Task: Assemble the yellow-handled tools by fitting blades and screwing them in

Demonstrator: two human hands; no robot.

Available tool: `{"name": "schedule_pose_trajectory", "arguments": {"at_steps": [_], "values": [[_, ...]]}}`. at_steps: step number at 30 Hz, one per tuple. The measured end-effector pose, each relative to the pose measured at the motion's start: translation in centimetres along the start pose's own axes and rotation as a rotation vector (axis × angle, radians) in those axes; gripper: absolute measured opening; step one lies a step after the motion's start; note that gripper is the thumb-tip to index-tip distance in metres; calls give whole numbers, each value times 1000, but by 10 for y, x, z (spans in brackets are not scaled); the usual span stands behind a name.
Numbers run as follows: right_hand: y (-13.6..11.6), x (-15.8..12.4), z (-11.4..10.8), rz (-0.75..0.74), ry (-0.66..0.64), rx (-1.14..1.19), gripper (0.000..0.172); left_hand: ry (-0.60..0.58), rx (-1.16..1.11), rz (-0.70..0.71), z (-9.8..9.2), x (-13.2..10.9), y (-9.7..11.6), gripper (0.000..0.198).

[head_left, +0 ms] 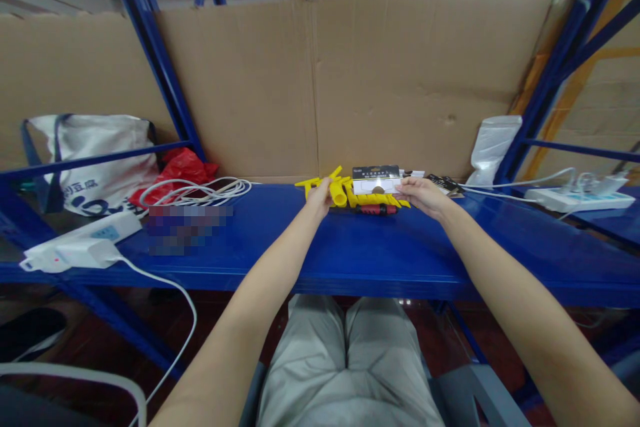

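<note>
Two hands (320, 199) (424, 195), one tool (373, 199), one card (376, 181)

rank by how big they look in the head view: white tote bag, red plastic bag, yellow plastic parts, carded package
1. white tote bag, clearly largest
2. red plastic bag and yellow plastic parts: about alike, and the tote hides part of the bag, so unranked
3. carded package, smallest
</note>
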State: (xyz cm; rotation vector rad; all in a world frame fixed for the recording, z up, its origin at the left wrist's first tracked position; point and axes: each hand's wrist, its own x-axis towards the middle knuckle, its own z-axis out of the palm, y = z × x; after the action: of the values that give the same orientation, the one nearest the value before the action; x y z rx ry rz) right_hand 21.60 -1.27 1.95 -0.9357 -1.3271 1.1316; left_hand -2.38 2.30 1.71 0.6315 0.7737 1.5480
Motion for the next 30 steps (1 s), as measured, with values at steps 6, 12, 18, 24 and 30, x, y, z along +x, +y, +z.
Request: {"name": "schedule_pose_trajectory", "arguments": {"at_steps": [6, 12, 18, 24, 30], "values": [[-2, -2, 2, -21, -9, 3, 19, 207, -65, 98, -1, -2, 16, 11], [-2, -5, 9, -37, 0, -27, 21, 146, -12, 74, -4, -5, 15, 10], [0, -6, 17, -48, -26, -42, 26, -36, 69, 18, 1, -11, 1, 13], [1, -6, 22, -77, -18, -27, 31, -91, 205, 17, -1, -11, -2, 11], [3, -7, 33, -115, -39, -36, 39, -187, 277, 27, 2, -9, -8, 9]]}}
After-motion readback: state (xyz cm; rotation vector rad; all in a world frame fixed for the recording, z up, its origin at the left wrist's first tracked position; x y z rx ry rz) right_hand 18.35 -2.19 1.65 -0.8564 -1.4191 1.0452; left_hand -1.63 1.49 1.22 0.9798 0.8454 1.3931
